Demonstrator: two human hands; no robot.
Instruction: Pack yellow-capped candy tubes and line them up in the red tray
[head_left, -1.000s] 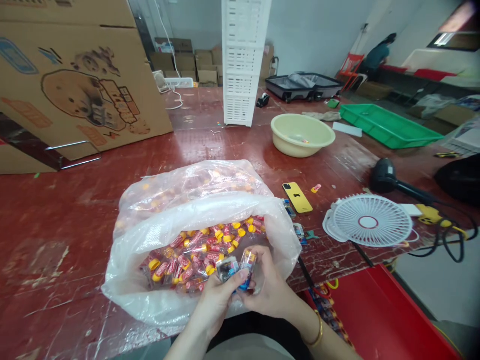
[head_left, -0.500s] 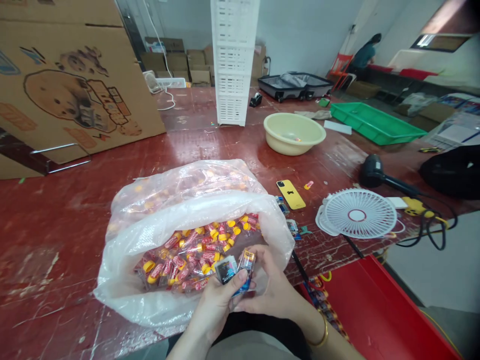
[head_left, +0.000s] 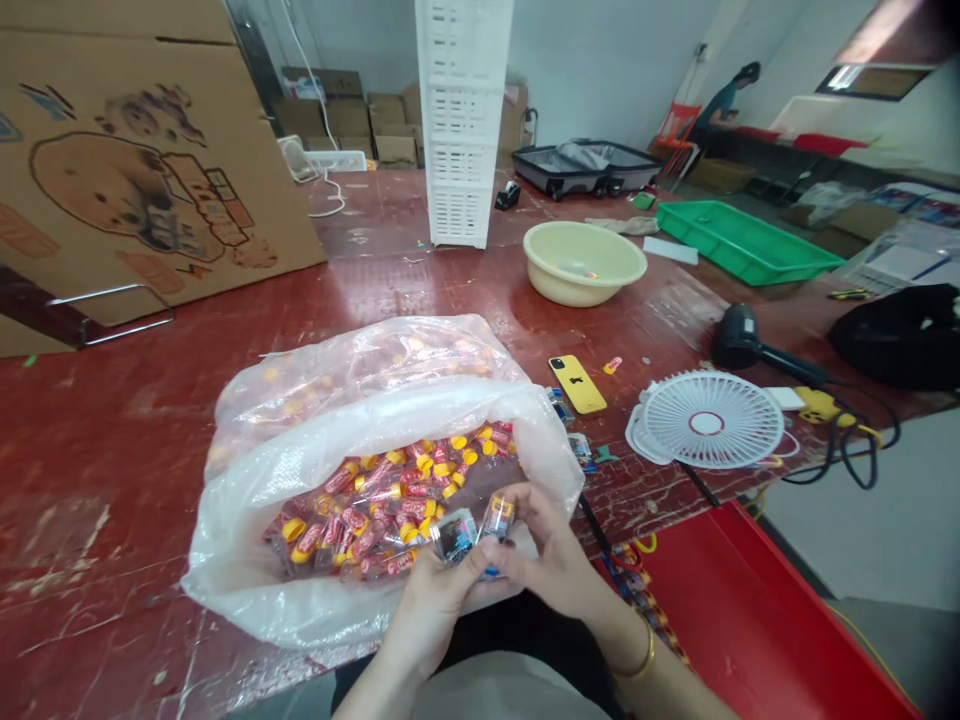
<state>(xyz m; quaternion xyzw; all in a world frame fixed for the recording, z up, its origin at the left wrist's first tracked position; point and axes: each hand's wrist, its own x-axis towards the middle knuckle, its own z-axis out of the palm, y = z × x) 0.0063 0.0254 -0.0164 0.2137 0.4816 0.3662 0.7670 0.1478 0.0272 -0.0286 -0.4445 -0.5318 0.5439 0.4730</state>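
Observation:
A large translucent plastic bag (head_left: 247, 480) lies open on the red table, full of small bottles (head_left: 375, 500) with red labels and yellow caps. Over its near right edge, my left hand (head_left: 442, 600) is closed on a small clear packet (head_left: 454, 535) with a dark and blue print. My right hand (head_left: 551, 560), with a gold bangle at the wrist, pinches a small clear item (head_left: 497, 518) with an orange-yellow top. The two hands meet at the thumbs, beside the blue lower end of that item.
Right of the bag are a yellow phone (head_left: 577, 384), a white fan (head_left: 706, 422) and a black hair dryer (head_left: 739, 340). Behind stand a cream basin (head_left: 585, 285), a green tray (head_left: 750, 245) and a white rack (head_left: 461, 130). A cardboard box (head_left: 150, 180) is left; a person sits far back.
My right thumb has moved up onto the lower part of the small item, closer to my left thumb. The whole view has shifted slightly.

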